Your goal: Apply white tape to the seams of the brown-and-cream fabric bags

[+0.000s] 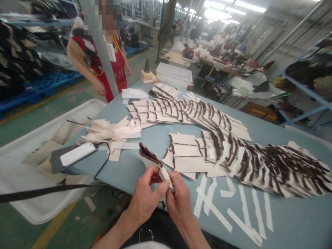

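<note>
My left hand (145,199) and my right hand (178,200) meet at the near edge of the blue-grey table (298,221). Both pinch a small cream piece with a dark brown edge (151,160), and a white strip (166,177) runs between the fingertips. Just beyond lies a long row of overlapping cream and brown pieces (246,162). A second such row (181,110) sits further back. Loose white strips (228,207) lie flat on the table to the right of my hands.
A white power bank with a black cable (77,154) rests at the table's left edge beside a heap of cream pieces (114,131). A white bin (31,173) stands to the left. A person in a red apron (114,65) stands at the far end. A white tray (173,74) is behind.
</note>
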`<state>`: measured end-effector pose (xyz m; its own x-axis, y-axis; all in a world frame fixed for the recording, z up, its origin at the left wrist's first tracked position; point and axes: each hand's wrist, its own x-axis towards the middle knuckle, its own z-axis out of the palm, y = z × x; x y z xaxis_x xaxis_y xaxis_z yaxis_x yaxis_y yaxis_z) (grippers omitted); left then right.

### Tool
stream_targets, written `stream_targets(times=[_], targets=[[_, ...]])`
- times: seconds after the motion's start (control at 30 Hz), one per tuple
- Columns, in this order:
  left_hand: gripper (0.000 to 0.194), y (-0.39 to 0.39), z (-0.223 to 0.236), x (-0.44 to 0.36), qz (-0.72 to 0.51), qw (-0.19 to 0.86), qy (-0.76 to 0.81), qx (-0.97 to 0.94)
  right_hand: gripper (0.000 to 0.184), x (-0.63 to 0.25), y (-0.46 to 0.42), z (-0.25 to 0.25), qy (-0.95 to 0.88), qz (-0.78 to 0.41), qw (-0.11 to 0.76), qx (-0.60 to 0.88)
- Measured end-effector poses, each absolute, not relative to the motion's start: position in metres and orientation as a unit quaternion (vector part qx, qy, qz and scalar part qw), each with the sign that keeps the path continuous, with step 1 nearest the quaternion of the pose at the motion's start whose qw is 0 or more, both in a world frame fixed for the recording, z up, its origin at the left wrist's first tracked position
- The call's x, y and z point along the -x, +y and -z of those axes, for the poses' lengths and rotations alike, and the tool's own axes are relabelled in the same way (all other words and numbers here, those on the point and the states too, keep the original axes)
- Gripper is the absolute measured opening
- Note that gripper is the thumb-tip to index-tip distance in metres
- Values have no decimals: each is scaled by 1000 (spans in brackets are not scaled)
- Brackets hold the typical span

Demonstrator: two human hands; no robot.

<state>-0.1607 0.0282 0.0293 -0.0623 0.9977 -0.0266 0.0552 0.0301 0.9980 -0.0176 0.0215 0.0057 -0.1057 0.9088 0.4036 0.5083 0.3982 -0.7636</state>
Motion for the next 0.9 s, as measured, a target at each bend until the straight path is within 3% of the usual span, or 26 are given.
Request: stream_targets(times=[0.27, 0.37, 0.9], targets=[[24, 32, -18, 186, -521, 271, 551, -592, 30, -7, 16, 0, -746, -183, 443, 463], [16, 34, -26, 186, -490, 242, 525, -652, 31, -11, 12, 5, -753, -198, 439, 448], [14, 6, -23, 167, -360, 273, 501, -738, 38, -30, -5, 37, -769, -237, 392, 446]])
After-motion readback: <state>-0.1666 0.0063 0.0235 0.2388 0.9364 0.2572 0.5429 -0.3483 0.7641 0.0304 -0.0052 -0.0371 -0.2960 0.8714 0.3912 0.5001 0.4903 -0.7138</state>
